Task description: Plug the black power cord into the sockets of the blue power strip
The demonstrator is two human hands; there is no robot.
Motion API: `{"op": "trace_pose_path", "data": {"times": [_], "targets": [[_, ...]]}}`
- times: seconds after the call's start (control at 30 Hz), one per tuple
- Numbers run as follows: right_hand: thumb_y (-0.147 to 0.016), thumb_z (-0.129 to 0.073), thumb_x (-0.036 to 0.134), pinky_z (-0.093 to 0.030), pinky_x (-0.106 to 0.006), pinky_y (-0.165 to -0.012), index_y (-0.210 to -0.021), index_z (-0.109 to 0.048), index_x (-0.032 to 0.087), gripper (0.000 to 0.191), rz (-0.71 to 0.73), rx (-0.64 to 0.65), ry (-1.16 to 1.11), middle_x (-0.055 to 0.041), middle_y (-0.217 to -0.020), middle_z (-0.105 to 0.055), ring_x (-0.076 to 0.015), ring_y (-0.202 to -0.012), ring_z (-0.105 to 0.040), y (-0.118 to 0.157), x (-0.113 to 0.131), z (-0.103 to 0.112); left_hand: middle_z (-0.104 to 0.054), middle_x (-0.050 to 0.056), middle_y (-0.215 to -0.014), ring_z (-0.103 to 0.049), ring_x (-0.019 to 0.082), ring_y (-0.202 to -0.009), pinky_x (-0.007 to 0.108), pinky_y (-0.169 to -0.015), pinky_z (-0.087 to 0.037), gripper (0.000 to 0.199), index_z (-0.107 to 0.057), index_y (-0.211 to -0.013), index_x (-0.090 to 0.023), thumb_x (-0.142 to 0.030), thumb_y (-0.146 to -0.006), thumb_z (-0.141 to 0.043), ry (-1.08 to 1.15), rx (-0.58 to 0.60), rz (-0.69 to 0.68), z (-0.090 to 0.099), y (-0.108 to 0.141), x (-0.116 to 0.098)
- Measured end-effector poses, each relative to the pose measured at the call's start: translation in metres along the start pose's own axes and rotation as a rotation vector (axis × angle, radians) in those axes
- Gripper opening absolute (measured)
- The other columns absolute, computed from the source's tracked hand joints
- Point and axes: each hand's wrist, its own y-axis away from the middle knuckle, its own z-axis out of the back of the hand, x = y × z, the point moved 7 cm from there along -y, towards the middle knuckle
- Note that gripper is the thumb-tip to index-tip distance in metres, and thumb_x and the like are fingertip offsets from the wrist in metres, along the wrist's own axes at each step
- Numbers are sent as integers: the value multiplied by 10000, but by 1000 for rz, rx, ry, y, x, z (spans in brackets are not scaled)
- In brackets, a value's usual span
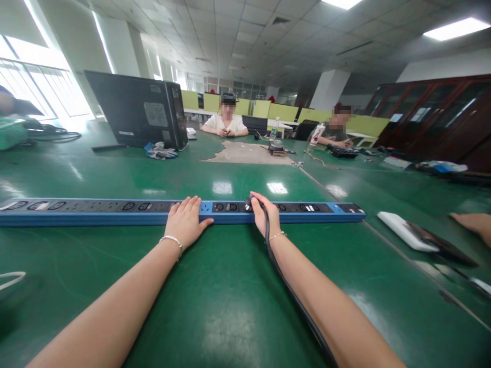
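Head cam: right hand (264,214) grips a black plug (250,202) right on the blue power strip (115,210), which runs left-right across the green worktop (230,306), while left hand (186,222) lies flat, steadying it.

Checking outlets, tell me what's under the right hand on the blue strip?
The right hand grips a black plug on the blue power strip; its cable trails back. The socket beneath is covered.

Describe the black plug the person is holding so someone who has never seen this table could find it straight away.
Start at the long blue power strip lying across the green table. The left hand rests flat on the strip; just beside it, the right hand grips the black plug at the strip's sockets. It is the only plug there, with a black cable trailing back along the right forearm.
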Motion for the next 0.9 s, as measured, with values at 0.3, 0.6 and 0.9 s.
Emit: {"op": "trace_pose_path", "data": {"times": [0.3,0.6,0.9], "targets": [[-866,-431,335,-513,-333,-866,-1095,-652,226,336,2,25,209,-40,-1011,-702,-203,-899,-670,4,14,-12,-428,141,-1395,-335,264,-1313,423,-1070,-222,685,-382,-1337,-117,-559,-814,-406,17,4,14,-1,0,0],[-887,-392,258,-456,-321,-964,-1134,-622,193,343,166,36,398,-65,-1167,-634,-186,-1068,-601,10,28,-23,-424,140,-1398,-339,269,-1311,432,-1072,-221,685,-383,-1340,-118,-556,-814,-410,23,10,17,-1,0,0],[-898,-357,214,-414,-403,-984,-1135,-606,167,347,251,91,552,-109,-1148,-639,-214,-1099,-582,11,31,-37,-434,142,-1391,-344,276,-1309,434,-1070,-229,685,-390,-1336,-116,-548,-806,-431,32,9,16,0,0,-1]]}}
